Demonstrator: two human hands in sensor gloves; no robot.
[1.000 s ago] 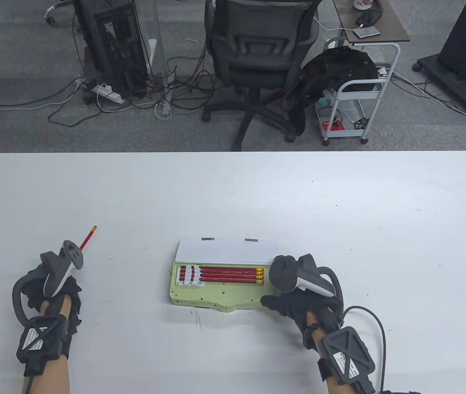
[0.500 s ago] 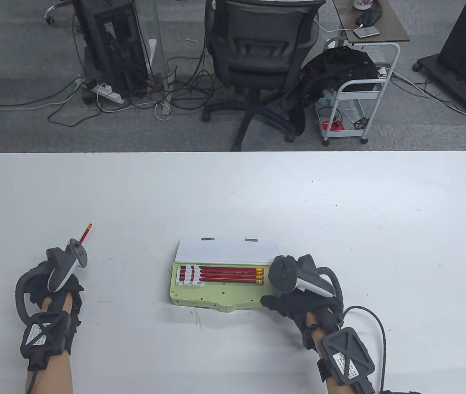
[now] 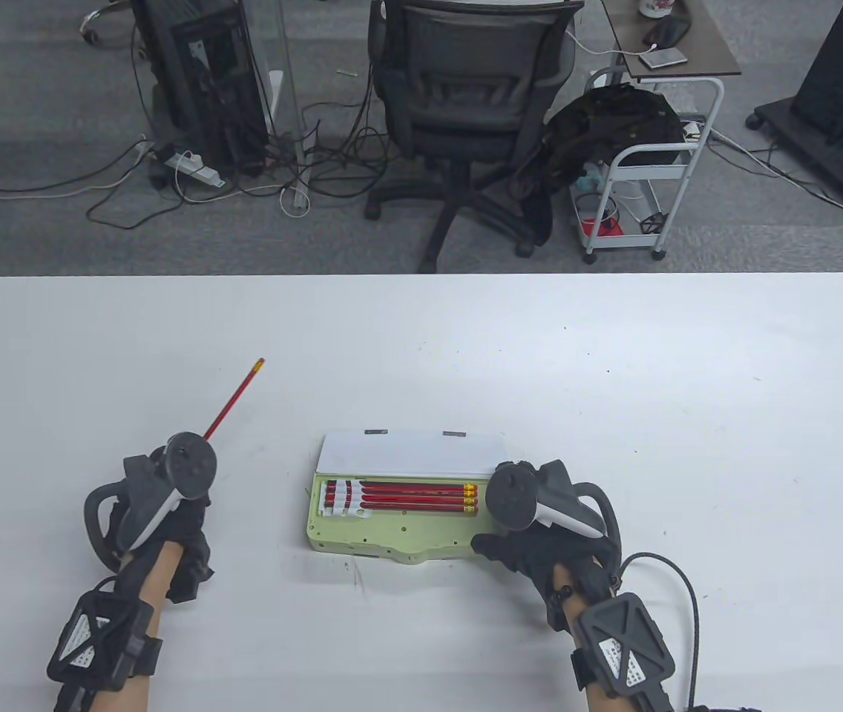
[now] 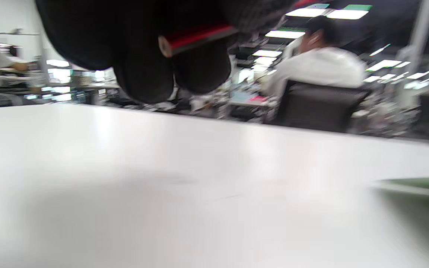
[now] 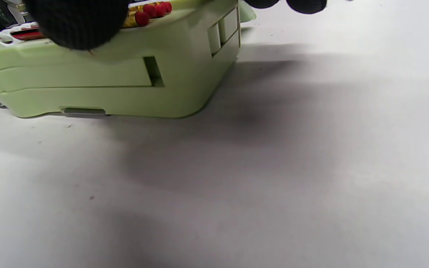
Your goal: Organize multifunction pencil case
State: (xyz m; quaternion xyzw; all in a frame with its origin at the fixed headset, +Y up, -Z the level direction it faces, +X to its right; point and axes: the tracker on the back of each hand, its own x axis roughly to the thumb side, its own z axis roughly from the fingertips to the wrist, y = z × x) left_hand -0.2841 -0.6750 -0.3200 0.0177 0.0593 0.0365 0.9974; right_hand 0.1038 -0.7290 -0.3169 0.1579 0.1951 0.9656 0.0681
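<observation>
Gripping a red pencil (image 3: 232, 400) at its lower end, the left hand (image 3: 169, 519) sits at the left of the white table (image 3: 614, 371), well apart from the case, with the shaft angling up and away so its eraser end points toward the far side; the left wrist view shows the gloved fingers (image 4: 143, 74) curled round the pencil's cut end, clear of the tabletop. Further right, near the middle of the table, lies the pale green pencil case (image 3: 392, 534) with its white lid (image 3: 414, 452) folded back, and four red pencils (image 3: 407, 498) rest side by side in the upper tray, erasers to the right. At the case's right end the right hand (image 3: 540, 549) rests against the body, thumb on the top edge in the right wrist view, fingers laid on it rather than clenched, apparently steadying it. A pencil is light, stiff and slim, so a fingertip pinch nearer mid-shaft should give better control for laying it beside the others. The case looks like rigid plastic, likely light enough to slide if nudged.
</observation>
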